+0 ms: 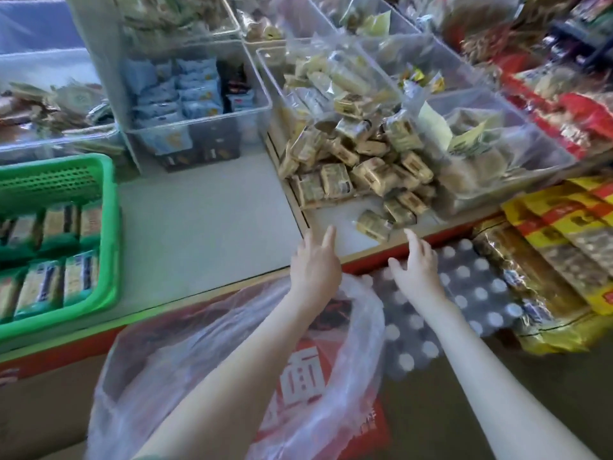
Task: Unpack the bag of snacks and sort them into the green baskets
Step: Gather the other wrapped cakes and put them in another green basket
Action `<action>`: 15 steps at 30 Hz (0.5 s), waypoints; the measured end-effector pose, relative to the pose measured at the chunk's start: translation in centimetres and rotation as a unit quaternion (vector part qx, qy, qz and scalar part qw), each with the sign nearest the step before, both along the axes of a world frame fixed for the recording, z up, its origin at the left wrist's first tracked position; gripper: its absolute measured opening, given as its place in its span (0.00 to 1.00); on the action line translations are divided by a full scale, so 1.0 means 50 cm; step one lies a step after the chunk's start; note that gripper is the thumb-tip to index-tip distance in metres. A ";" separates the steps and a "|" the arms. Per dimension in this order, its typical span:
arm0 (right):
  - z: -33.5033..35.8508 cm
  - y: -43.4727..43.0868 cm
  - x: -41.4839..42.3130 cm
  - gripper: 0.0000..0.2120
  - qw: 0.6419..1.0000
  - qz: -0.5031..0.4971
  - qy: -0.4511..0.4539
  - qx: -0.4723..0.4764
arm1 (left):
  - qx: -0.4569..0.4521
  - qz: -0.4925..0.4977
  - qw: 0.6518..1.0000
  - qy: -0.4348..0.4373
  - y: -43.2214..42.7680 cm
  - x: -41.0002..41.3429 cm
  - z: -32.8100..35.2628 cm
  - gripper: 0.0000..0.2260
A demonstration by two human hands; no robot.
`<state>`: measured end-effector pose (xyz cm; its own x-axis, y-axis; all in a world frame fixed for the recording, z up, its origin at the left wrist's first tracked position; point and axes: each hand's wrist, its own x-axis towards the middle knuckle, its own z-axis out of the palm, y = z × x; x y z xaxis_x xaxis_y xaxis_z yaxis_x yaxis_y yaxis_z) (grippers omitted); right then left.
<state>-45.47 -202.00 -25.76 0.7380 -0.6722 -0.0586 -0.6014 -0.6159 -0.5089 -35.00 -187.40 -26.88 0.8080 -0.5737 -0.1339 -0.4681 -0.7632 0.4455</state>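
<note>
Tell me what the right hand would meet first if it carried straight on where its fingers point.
Most likely the tan snack packets at the pile's front: the right hand, fingers straight, points forward and slightly left at them. Its height over them is unclear.

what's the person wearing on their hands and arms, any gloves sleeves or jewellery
No gloves, rings or watch show on the left hand or right hand. Both forearms are uncovered down to the frame's bottom edge, with no sleeve plainly in view.

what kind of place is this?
Probably a small snack shop: clear bins of wrapped snacks, a loose pile of tan snack packets, and yellow-and-red bags stacked at right.
</note>
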 end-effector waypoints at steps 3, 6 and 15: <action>-0.035 -0.081 0.043 0.31 0.999 0.047 0.001 0.004 | 0.022 0.003 0.997 -0.073 -0.069 0.035 -0.049 0.28; -0.079 -0.139 0.109 0.33 0.991 0.132 0.008 -0.020 | 0.023 0.046 0.988 -0.146 -0.126 0.098 -0.103 0.29; -0.161 -0.206 0.196 0.30 0.960 0.262 0.057 -0.075 | -0.037 0.204 0.975 -0.075 -0.220 0.211 -0.134 0.26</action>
<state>-35.66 -212.27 -33.80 0.9720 -0.2165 -0.0909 -0.2346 -0.9104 -0.3409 -24.44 -198.41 -33.60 0.9783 -0.2045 0.0341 -0.1973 -0.8675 0.4567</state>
